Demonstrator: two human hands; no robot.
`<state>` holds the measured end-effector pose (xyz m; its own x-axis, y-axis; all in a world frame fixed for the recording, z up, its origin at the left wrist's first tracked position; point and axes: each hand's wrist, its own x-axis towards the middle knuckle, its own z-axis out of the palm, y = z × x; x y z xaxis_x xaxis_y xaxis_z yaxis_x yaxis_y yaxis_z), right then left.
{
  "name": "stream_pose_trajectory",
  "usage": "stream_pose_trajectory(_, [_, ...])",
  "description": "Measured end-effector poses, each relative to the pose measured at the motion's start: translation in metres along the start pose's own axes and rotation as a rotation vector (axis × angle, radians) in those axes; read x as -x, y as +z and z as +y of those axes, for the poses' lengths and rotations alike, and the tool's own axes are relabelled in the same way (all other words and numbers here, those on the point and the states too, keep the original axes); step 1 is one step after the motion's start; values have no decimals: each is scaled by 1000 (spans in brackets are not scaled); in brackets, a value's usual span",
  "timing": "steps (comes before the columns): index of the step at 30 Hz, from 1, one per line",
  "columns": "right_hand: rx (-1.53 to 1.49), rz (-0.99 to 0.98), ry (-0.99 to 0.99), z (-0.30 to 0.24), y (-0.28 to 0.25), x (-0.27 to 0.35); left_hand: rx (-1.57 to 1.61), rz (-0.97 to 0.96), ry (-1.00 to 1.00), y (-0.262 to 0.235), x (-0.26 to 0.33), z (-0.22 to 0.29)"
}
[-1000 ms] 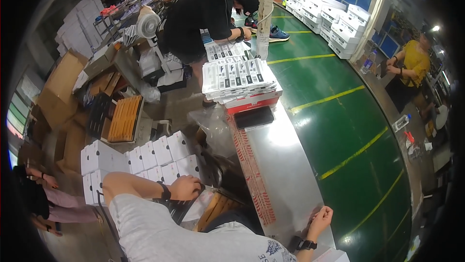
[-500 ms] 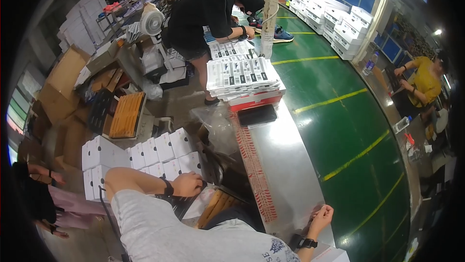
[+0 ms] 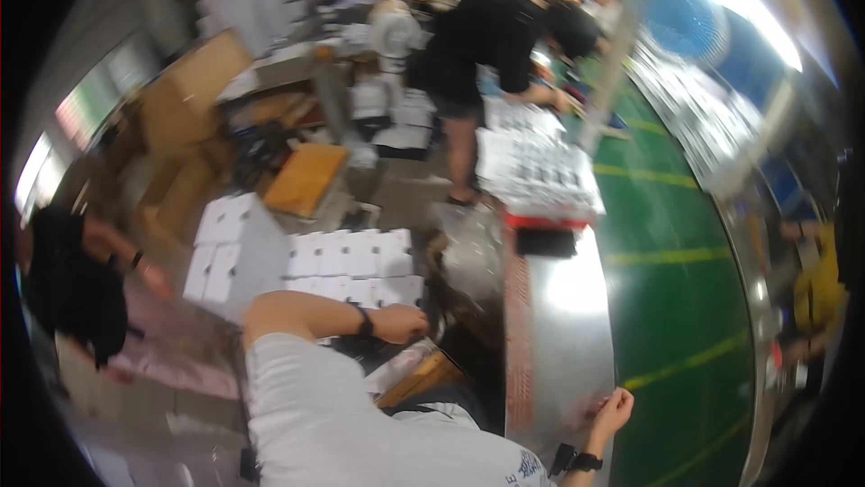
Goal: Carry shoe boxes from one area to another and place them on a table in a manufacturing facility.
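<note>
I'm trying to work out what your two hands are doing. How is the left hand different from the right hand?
The left hand is curled beside the rows of white boxes, low on the left; the right hand rests at the edge of the shiny metal table, further right. The left arm is bent across the body; the right arm reaches up from the lower edge. Both wrists wear a dark band, and neither hand plainly holds anything, though the picture is blurred.

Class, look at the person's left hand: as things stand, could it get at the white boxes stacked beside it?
Probably yes. The left hand sits right at the edge of the white boxes, and nothing visible lies between them; blur hides whether they touch.
</note>
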<state>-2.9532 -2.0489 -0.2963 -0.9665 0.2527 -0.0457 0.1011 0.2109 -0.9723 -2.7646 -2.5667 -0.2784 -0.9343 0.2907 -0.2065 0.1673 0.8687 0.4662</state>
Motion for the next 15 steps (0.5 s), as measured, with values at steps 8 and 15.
stream_pose_trajectory(8, [704,135,-678,44,50,-63,4,124,48,18,-8,-4])
stream_pose_trajectory(15, [619,52,-709,39,31,-26,423,578,98,-67,13,118])
